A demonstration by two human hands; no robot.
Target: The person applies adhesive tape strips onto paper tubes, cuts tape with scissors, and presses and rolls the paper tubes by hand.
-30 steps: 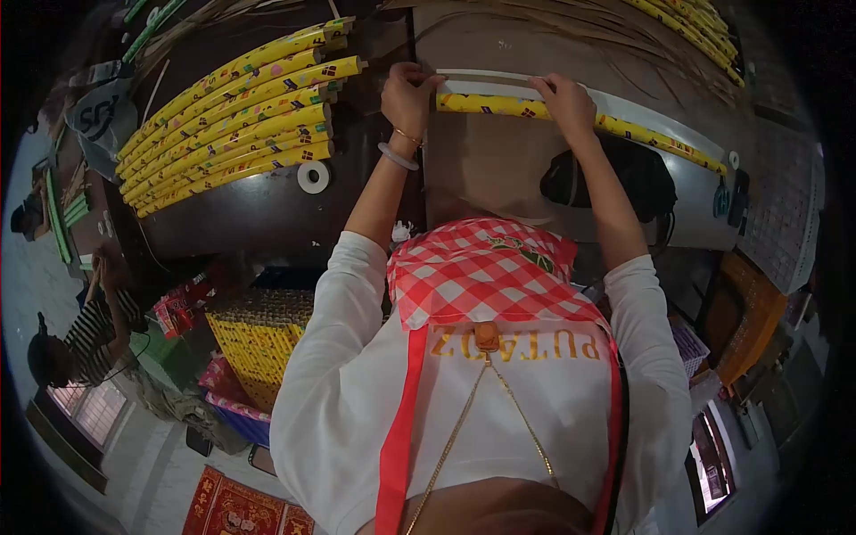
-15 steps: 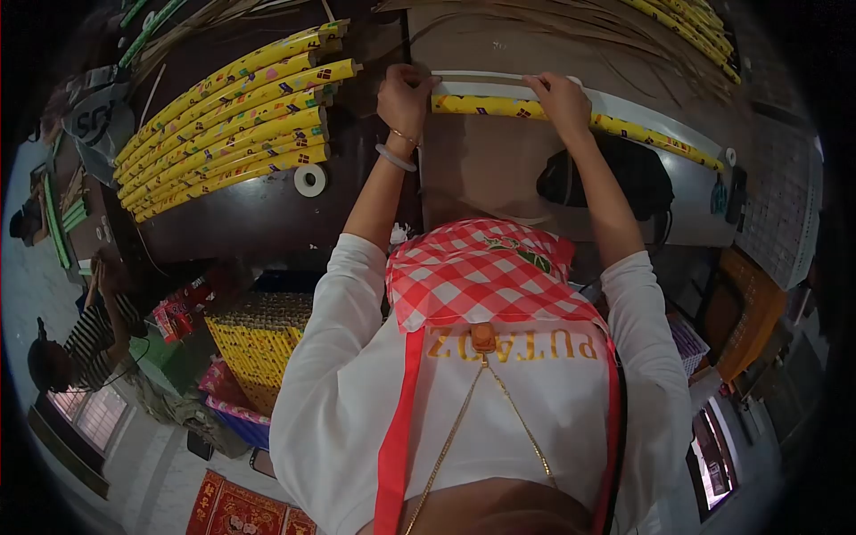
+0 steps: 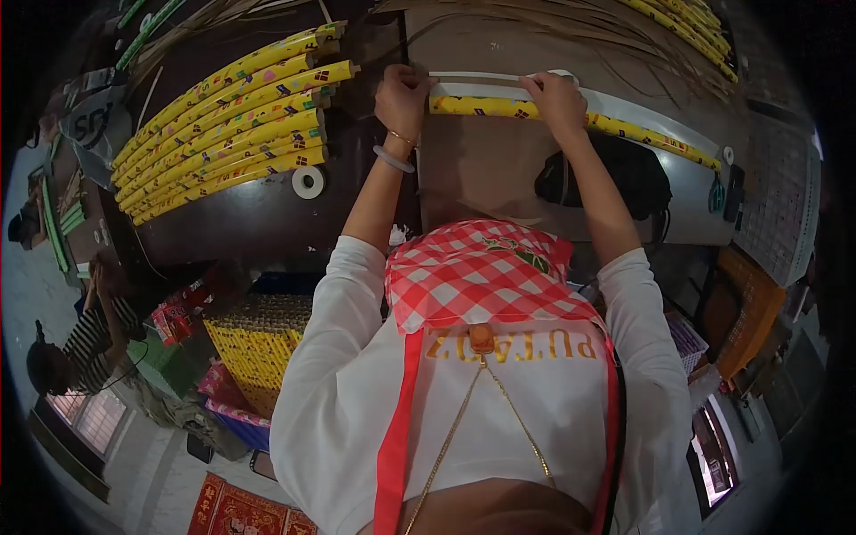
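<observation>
A narrow white strip that looks like tape (image 3: 477, 75) runs straight between my two hands near the far side of the table. My left hand (image 3: 401, 96) pinches its left end. At the other end, the fingers of my right hand (image 3: 557, 102) are closed on the strip, and a white rounded thing, perhaps the tape roll, shows just behind them. Below the strip lies a long yellow patterned paper tube (image 3: 486, 107) with a white sheet edge along its far side. My right wrist crosses over the tube and hides part of it.
Several yellow tubes (image 3: 223, 120) lie at left beside a tape roll (image 3: 308, 183). A black bag (image 3: 620, 178) rests near the table's front edge. Brown strips (image 3: 588, 36) lie along the back. At lower left are a bin of yellow tubes (image 3: 254, 357) and another person (image 3: 85, 348).
My right hand has shifted slightly left along the strip, and more of the white rounded thing shows behind it. My left hand stays nearly in place, still pinching.
</observation>
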